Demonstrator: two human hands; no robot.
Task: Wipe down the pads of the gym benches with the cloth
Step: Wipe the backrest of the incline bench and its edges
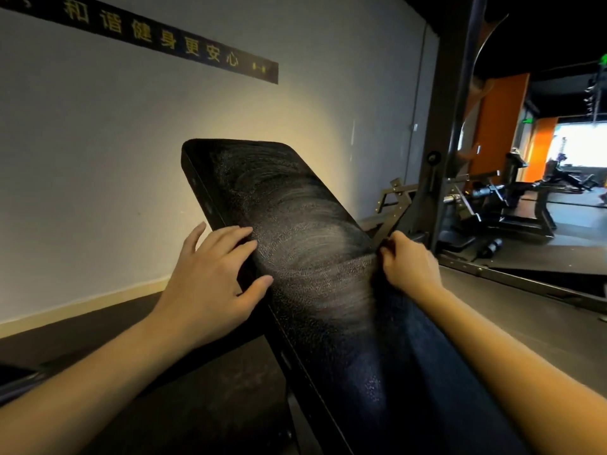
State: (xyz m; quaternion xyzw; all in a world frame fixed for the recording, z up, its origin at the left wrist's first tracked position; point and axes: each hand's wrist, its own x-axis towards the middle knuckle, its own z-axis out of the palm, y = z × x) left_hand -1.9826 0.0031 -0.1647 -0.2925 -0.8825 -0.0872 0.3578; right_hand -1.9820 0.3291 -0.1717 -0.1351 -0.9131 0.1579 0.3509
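In your head view, the black pad point(295, 224) of the bench stands tilted, its long axis running from near you up toward the grey wall point(98, 159), with pale swirled streaks across its face. Your left hand point(210, 284) rests on the pad's left edge, fingers spread and relaxed. Your right hand point(410, 267) curls its fingers on the dark blue cloth point(427, 339) at the right edge.
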